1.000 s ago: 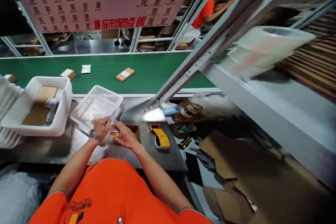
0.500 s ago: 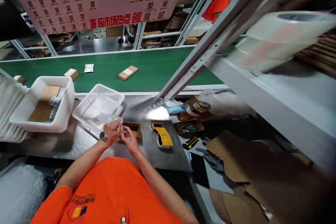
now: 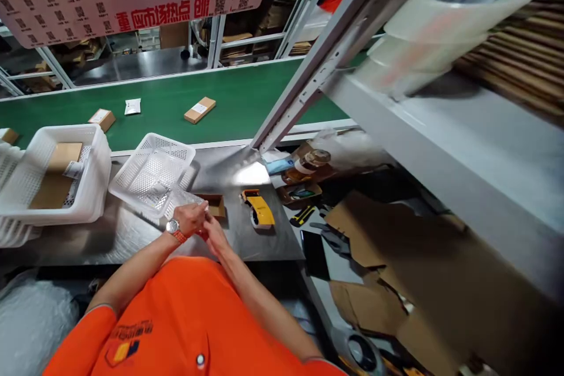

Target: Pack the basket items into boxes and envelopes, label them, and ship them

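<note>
My left hand (image 3: 189, 219), with a watch on its wrist, is closed on a piece of clear plastic wrap (image 3: 181, 196) that spreads over the near corner of a white perforated basket (image 3: 127, 179). My right hand (image 3: 215, 236) meets it, fingers pinched together against the left fingertips. What lies between the right fingers is hidden. Just beyond both hands an open cardboard box (image 3: 219, 205) sits on the steel table (image 3: 247, 244). A yellow tape dispenser (image 3: 259, 210) lies to the right of the box.
A stack of white baskets (image 3: 99, 188) at left holds flat cardboard. Parcels, including a small box (image 3: 200, 110), lie on the green conveyor belt (image 3: 247, 91). A metal post (image 3: 304, 94) and a shelf with tape rolls (image 3: 423, 41) bound the right. A utility knife (image 3: 302, 216) lies lower right.
The camera view has shifted, so the surroundings appear farther left and higher. My hands have come closer together, and more plastic wrap shows beyond my left hand.
</note>
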Demonstrator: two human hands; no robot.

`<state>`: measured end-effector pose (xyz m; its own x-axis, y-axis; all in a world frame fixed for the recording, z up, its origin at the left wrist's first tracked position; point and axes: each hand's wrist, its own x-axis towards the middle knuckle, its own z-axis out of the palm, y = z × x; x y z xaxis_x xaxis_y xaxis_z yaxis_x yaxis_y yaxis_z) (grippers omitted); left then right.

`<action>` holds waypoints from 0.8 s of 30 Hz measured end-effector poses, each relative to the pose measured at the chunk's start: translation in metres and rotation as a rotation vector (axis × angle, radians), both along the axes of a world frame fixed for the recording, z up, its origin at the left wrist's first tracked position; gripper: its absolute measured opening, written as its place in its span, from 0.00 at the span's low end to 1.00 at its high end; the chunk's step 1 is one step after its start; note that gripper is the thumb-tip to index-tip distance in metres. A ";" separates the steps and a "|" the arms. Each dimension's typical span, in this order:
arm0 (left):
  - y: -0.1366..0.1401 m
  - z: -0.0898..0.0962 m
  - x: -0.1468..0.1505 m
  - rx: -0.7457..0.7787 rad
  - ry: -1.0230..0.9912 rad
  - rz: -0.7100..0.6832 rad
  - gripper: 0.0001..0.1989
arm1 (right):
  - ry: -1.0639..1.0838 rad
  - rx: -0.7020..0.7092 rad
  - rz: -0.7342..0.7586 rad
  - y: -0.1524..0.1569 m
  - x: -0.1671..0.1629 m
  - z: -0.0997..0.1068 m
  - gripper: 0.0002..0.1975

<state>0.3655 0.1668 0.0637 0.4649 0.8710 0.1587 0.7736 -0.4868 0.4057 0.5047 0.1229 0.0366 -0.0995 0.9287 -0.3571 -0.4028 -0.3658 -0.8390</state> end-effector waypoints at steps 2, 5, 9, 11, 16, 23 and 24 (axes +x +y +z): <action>0.000 -0.001 0.000 -0.011 0.019 -0.014 0.17 | -0.074 0.013 0.033 -0.002 0.004 0.001 0.26; 0.004 0.000 -0.005 -0.020 -0.026 -0.018 0.18 | -0.236 0.055 0.111 -0.002 0.016 0.003 0.30; 0.016 0.008 -0.018 -0.018 -0.143 0.127 0.18 | -0.458 0.091 0.161 -0.001 0.029 0.008 0.31; 0.023 0.014 -0.025 -0.010 -0.195 0.202 0.18 | -0.508 0.112 0.143 0.001 0.031 0.013 0.32; 0.028 0.026 -0.030 -0.009 -0.243 0.226 0.18 | -0.559 0.205 0.081 0.006 0.032 0.033 0.31; 0.020 0.032 -0.016 -0.020 -0.292 0.188 0.18 | -0.507 0.370 0.083 0.019 0.028 0.049 0.24; 0.019 0.031 -0.014 -0.022 -0.298 0.186 0.18 | -0.434 0.358 0.122 0.023 0.024 0.047 0.23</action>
<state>0.3513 0.1860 0.0952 0.2346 0.9412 0.2433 0.6942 -0.3374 0.6358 0.5290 0.1454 0.0836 -0.1280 0.9903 -0.0541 0.0333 -0.0502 -0.9982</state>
